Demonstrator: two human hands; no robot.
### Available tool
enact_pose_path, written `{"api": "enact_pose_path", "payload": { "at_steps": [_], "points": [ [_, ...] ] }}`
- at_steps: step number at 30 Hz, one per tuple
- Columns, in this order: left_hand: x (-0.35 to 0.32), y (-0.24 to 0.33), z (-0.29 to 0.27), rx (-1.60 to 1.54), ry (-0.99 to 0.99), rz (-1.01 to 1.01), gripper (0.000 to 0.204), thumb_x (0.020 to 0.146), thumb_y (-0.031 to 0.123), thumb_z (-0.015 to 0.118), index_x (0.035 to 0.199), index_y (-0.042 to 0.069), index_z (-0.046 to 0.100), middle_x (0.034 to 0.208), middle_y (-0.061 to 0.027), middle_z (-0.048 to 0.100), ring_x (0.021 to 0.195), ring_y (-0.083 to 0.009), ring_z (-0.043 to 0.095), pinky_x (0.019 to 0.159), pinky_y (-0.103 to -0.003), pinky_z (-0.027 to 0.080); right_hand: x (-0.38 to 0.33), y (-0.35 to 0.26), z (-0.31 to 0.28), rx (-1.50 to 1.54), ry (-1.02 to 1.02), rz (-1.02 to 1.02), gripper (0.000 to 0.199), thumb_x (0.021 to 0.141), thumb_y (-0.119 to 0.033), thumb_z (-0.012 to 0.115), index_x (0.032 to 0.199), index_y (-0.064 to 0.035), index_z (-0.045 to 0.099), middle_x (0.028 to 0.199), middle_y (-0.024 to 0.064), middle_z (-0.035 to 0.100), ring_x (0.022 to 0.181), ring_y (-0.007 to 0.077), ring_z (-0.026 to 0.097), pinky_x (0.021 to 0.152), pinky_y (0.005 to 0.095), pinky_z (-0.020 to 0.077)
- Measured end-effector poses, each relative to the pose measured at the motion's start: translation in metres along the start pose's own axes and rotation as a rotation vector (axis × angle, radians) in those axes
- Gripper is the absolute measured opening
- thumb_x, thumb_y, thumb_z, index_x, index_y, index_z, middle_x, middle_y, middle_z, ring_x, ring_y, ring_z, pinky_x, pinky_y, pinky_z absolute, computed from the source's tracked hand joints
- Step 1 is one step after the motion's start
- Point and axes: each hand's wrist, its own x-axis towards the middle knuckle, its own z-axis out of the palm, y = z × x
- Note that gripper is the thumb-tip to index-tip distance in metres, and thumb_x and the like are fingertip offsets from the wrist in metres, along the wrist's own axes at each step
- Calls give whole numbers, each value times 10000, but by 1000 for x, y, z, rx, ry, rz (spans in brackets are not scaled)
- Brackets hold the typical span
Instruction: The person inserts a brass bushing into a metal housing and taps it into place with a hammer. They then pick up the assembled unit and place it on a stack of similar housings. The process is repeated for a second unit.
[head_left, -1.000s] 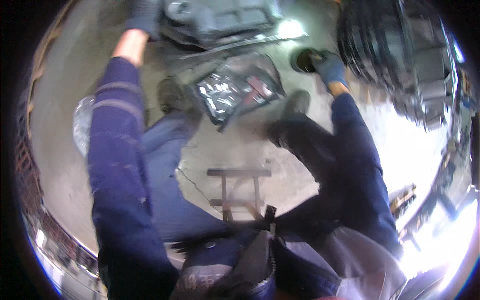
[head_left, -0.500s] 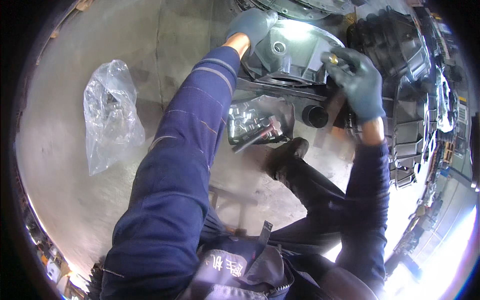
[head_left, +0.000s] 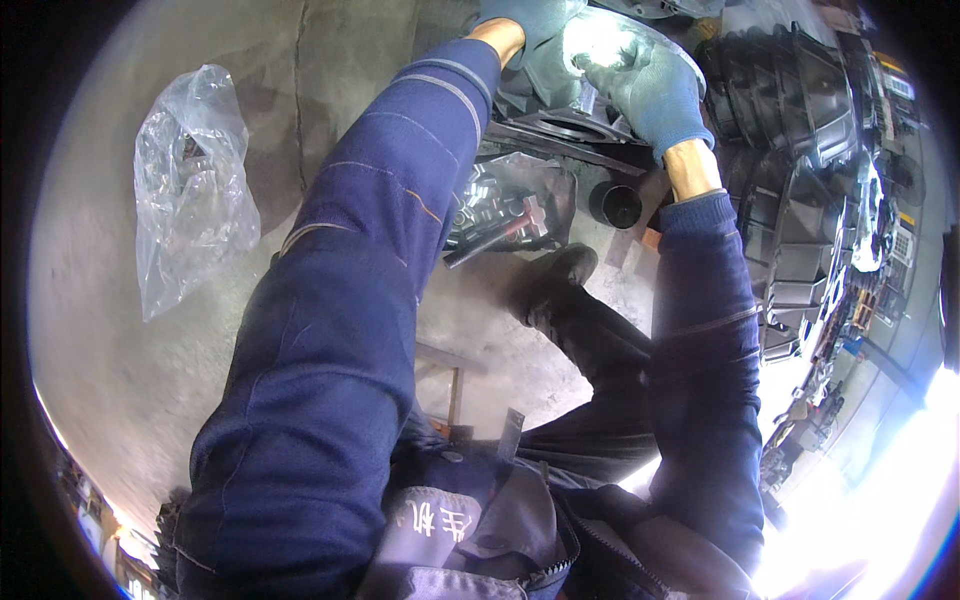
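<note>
A grey cast-metal housing (head_left: pixel 540 85) lies at the upper middle, with strong glare on its top. My left hand (head_left: pixel 535 22), in a grey-blue glove, grips its far left edge; the upper picture edge cuts off part of the hand. Over the housing's right side reaches my gloved right hand (head_left: pixel 655 95), fingertips pinched together beside the bright patch. The small brass-coloured fitting that it held a moment earlier is now hidden by fingers and glare. Below the housing, a hammer (head_left: pixel 495 237) lies across an open plastic bag of metal parts (head_left: pixel 485 205).
A clear plastic bag (head_left: pixel 195 200) with contents lies on the floor at left. Next to the hammer stands a black cylindrical cup (head_left: pixel 615 204). Large dark ribbed castings (head_left: pixel 785 95) crowd the right side. My boot (head_left: pixel 560 268) is just below the parts bag.
My right hand has moved left and inward onto the housing, and the brass-coloured fitting has gone out of sight. My left hand stays at the housing's edge while the view shifts.
</note>
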Motion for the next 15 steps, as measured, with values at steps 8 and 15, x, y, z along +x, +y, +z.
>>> {"api": "enact_pose_path", "payload": {
  "at_steps": [8, 15],
  "points": [
    [-9, 12, -11, -105, 7, -180, 579, 989, 534, 480, 1004, 37, 779, 1081, -270, 712, 1065, -442, 692, 900, -545, 529, 8, 3, 5, -54, -41, 6, 536, 872, -540, 724, 1008, -25, 781, 923, 222, 749, 848, 399, 726, 780, 481, 569],
    [-2, 6, -3, -79, 9, -124, 585, 997, 533, 473, 960, 37, 781, 1025, -268, 718, 999, -444, 704, 847, -559, 528, 11, 4, 10, -175, 45, -93, 465, 856, -502, 763, 984, -55, 785, 803, 159, 746, 696, 297, 710, 674, 415, 549]
  ]
}}
